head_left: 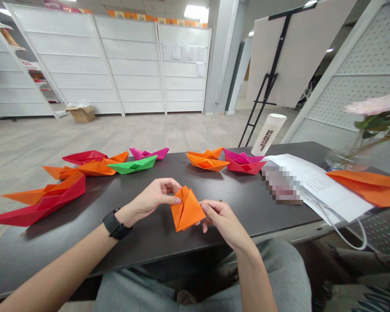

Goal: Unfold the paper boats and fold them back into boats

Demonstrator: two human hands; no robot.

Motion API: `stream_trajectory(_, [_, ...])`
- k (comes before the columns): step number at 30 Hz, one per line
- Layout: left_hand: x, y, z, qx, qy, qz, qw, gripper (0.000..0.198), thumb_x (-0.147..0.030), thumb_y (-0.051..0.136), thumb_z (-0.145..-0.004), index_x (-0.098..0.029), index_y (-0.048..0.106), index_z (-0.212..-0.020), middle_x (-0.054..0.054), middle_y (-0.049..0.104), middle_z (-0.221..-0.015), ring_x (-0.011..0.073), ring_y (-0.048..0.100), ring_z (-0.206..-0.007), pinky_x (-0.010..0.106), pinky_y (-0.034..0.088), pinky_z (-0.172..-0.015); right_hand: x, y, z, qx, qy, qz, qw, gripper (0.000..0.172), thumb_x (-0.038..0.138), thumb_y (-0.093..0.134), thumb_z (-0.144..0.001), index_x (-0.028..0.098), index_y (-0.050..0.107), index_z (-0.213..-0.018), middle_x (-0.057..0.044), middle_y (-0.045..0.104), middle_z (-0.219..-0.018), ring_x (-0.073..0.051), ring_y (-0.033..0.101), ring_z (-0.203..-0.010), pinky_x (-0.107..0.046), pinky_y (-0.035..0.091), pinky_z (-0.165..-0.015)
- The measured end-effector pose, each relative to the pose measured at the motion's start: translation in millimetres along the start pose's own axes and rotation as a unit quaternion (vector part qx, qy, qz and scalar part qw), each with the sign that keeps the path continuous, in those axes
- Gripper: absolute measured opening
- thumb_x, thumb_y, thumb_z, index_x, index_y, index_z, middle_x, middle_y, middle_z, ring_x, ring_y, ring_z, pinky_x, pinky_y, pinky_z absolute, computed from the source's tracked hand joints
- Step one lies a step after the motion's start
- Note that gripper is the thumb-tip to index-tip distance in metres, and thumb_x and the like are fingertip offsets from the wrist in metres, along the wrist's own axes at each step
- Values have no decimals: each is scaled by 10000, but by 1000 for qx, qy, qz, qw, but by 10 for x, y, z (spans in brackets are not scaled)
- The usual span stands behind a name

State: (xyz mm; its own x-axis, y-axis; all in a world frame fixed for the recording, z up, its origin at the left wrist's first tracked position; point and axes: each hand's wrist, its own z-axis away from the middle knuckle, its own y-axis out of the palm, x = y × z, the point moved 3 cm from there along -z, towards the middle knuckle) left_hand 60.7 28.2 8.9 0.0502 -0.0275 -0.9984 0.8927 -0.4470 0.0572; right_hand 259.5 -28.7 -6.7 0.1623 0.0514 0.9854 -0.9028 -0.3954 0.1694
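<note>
A folded orange paper piece (187, 209) is held just above the dark table (143, 242) in front of me. My left hand (156, 197), with a black watch on the wrist, pinches its upper left corner between thumb and fingers. My right hand (221, 218) grips its lower right edge, fingers curled behind the paper. Finished paper boats lie across the table beyond: a green boat (134, 165), orange boats (207, 162), pink and red boats (245, 164) and a large red boat (45, 204) at the left.
White printed sheets (315, 184) and a white cable lie at the right, with flat orange paper (368, 185) beside them. A glass vase with a pink flower (372, 125) and a white cylinder (268, 134) stand at the far right edge. An easel stands behind.
</note>
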Motion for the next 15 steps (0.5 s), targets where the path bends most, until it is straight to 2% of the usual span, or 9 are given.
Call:
stream_trajectory(10, [14, 14, 8, 3, -8, 8, 1000, 305, -163, 897, -552, -135, 687, -771, 26, 697, -807, 143, 630, -773, 262, 495, -727, 76, 12, 30, 10, -16, 33, 999, 354, 498, 680, -831, 173, 766, -944, -23, 632, -818, -84, 511, -539, -234, 487, -514])
stream_trajectory(15, [-7, 23, 15, 5, 1, 25, 1000, 306, -157, 907, -531, -136, 692, -748, 22, 697, -793, 138, 627, -768, 256, 497, -726, 82, 55, 21, 19, -20, 21, 999, 398, 555, 659, -827, 177, 765, -892, -30, 616, -794, -114, 522, -595, -238, 488, -513])
